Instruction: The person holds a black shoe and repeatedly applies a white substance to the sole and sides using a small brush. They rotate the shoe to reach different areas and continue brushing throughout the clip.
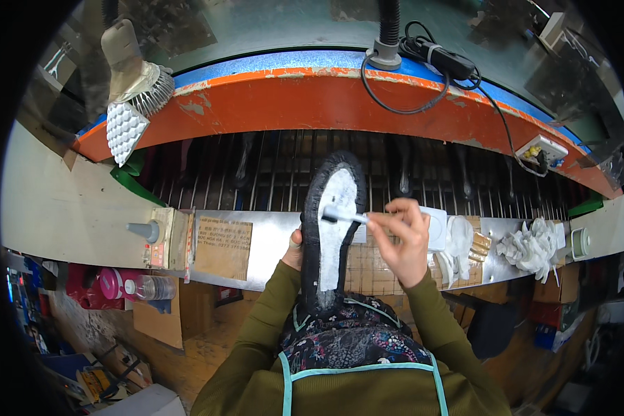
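Note:
A black shoe (315, 270) is held bottom side up in front of me, toe pointing away. Its underside has a white insole (331, 265) ringed by gathered black material. My left hand (293, 254) grips the shoe's left side, with the thumb showing and the other fingers hidden beneath. In my right hand (404, 240) is a small brush (350, 215) with a pale handle, pinched between the thumb and fingers. The dark bristles rest on or just over the middle of the insole. The shoe's heel end is close to my patterned apron (353, 343).
Beyond the shoe runs a rack of metal rods (277, 170) under an orange beam (270, 104). White pads (456, 251), a white container (435, 227) and crumpled white scraps (530, 243) sit right of my hand. Cardboard (222, 248) lies on the metal ledge at left; a plastic bottle (150, 286) stands lower left.

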A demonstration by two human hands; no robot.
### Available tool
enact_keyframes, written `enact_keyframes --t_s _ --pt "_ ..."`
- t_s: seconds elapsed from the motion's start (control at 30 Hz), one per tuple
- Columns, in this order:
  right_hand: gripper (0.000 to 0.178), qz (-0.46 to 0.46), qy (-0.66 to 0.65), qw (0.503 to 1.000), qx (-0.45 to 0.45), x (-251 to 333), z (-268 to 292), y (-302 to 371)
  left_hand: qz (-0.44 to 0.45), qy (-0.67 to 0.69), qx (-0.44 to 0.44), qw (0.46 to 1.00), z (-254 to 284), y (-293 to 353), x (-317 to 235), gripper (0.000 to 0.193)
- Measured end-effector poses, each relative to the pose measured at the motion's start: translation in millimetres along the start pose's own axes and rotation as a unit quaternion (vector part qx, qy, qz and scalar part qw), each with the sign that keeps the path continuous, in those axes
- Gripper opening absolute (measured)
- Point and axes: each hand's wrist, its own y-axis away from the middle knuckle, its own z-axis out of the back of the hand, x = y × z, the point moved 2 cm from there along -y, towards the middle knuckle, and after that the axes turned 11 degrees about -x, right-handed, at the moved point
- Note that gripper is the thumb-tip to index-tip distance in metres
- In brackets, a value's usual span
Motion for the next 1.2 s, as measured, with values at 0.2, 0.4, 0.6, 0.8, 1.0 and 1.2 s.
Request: enact_keyframes --t_s 0.2,0.4,0.6,0.8,1.0,1.2 --pt "0.015 -0.239 -0.199 0.948 -0.062 -75 -36 -28 0.048 0.065 -0.01 0.997 15 -19 10 0.109" --pt "0.034 -0.607 -0.437 0.662 -0.045 -137 -53 47 -0.227 -0.171 -0.158 0.946 40 -39 23 0.06" --pt "0.029 -0.609 -0.393 0.685 -0.07 -175 -88 64 0.083 0.352 0.038 0.932 122 -168 21 0.047" --pt "0.068 -0.431 0.24 0.87 -0.007 -255 -150 15 0.007 0.307 -0.194 0.932 155 -261 37 0.04" --pt "0.089 -0.489 0.382 0.78 0.079 -276 -175 19 0.023 0.297 -0.364 0.883 173 -242 42 0.036" --pt "0.113 -0.421 0.376 0.81 0.157 -292 -155 -4 0.085 0.322 -0.432 0.838 150 -167 60 0.068"
